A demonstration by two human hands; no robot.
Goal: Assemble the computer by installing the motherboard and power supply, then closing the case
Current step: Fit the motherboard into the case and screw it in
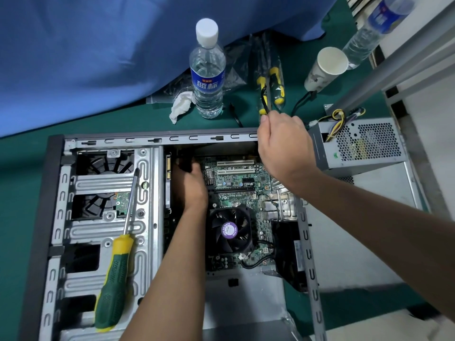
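Above the case, right hand pinches a black cable; left hand's grip unclear.

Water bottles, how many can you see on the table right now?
2. One bottle stands upright behind the case, next to a crumpled tissue. The other bottle is at the top right, beyond the paper cup, partly cut off by the frame.
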